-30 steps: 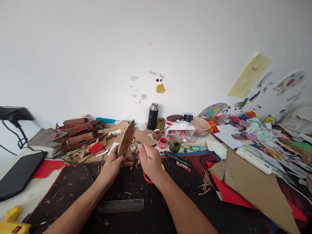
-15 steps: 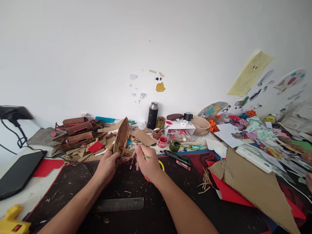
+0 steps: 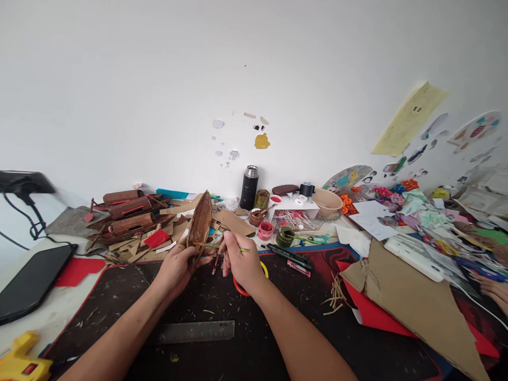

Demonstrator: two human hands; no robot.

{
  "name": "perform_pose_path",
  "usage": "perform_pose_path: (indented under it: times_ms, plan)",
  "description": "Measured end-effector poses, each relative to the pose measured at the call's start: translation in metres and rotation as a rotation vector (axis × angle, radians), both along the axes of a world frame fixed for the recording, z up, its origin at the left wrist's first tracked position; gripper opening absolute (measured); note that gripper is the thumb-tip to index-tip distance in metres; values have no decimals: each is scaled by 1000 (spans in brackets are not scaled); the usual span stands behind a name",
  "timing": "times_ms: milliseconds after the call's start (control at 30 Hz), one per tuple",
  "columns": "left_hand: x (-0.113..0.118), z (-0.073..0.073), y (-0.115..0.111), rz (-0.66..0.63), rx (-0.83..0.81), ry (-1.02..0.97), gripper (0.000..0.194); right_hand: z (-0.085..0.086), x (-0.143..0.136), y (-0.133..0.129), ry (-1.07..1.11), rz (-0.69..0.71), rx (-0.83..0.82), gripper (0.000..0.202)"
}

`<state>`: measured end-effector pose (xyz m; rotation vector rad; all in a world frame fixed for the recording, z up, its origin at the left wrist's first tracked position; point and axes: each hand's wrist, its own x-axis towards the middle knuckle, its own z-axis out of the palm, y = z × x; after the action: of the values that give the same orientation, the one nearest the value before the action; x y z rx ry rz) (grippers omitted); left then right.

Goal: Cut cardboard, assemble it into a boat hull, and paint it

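Pale wall (image 3: 159,79) fills the top of the head camera's view, with small patches and a yellow paper (image 3: 410,119) stuck to it. Below runs a crowded table, its front part covered by a dark mat (image 3: 309,312) littered with bits.

Above the mat, left of centre, is a small brown boat (image 3: 201,217), one pointed end up and its hollow side showing. The left hand (image 3: 178,267) is clamped on the lower end of it, thumb on the near side. Just beside it, the right hand (image 3: 241,259) has its fingers together on a thin brush (image 3: 246,250) — the green handle sticks out past the knuckles, and the other end points at the lower part of the boat. Whether the tip touches is too small to tell.

Near the right wrist lies a red and yellow loop (image 3: 241,288), partly hidden; a clear ruler (image 3: 198,332) lies closer to the viewer. Behind the hands stand a black bottle (image 3: 249,190), a brown jar (image 3: 256,218), a pink jar (image 3: 265,230) and a green jar (image 3: 284,238).

Further left, brown boats (image 3: 133,209) sit beside cardboard scraps (image 3: 135,248), and a yellow glue gun (image 3: 21,360) is in the near corner. Toward the right, a cardboard sheet (image 3: 416,312) lies over red paper (image 3: 357,304) — and another person's hand (image 3: 494,288) shows at the edge.
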<state>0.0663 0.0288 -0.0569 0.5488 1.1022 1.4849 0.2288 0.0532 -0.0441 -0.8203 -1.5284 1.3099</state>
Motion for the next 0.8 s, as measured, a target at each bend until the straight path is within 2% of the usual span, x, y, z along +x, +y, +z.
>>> perform_pose_path:
  times_ms: [300, 567, 800]
  plan:
    - [8, 8, -6, -22, -65, -13, 18, 10, 2, 1, 19, -133, 35, 60]
    - [7, 11, -5, -7, -99, -62, 20, 5, 1, 2, 45, -46, -34, 62]
    - [11, 15, -8, -50, -131, -85, 23, 10, 2, 4, 100, -121, -37, 60]
